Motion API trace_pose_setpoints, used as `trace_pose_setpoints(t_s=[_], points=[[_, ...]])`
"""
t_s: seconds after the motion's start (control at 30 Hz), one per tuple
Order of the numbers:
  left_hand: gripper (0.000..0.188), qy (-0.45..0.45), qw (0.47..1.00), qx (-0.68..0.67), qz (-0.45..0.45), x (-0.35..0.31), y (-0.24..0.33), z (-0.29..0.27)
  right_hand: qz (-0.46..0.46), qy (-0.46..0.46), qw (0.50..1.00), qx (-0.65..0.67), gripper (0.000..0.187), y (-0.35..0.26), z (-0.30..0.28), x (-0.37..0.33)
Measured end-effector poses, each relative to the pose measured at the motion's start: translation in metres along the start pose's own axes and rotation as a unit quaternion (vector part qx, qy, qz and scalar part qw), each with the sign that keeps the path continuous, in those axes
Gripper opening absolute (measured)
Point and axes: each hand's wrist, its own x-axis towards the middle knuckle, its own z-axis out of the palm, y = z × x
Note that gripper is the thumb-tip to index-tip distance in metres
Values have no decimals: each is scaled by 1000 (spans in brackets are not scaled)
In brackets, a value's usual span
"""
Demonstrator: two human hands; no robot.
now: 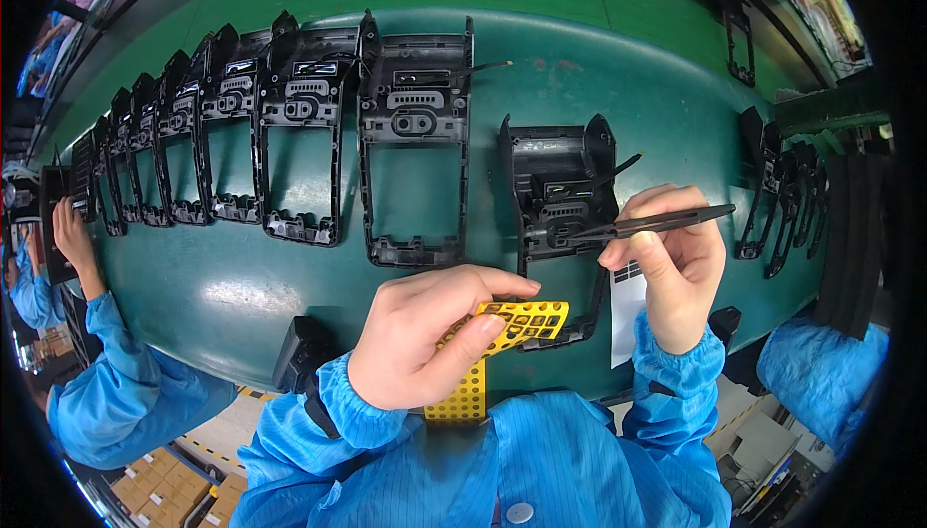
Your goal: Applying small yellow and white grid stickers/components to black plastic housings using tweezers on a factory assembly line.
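Note:
My left hand is closed on a yellow sheet of small black stickers, thumb on top, with a strip hanging below. Between the thumb and fingers of my right hand is a pair of black tweezers. Their tips point left, over the round openings of a black plastic housing that lies in front of me. A short dark cable sticks out of that housing at its right. My hands partly cover its lower frame. Whether the tips touch it or hold a sticker, I cannot tell.
Several similar black housings stand in a row leftward along the green table. More black frames lie at the right. A white sheet lies under my right hand. Co-workers' blue sleeves are at both sides; one hand reaches the table's left end.

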Motion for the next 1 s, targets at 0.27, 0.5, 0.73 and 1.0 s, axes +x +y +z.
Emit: trace_pose_setpoints(t_s=[0.27, 0.5, 0.73, 1.0], points=[[21, -1, 1000, 0, 3, 0, -2, 0, 13, 2, 1000, 19, 18, -1, -3, 1], [20, 3, 1000, 0, -2, 0, -1, 1, 16, -9, 1000, 20, 18, 0, -4, 2], [20, 6, 1000, -5, -10, 1, 2, 3, 16, -13, 1000, 17, 18, -1, -7, 2], [22, 6, 1000, -5, -9, 1, 1, 3, 16, -17, 1000, 12, 18, -1, -7, 2]])
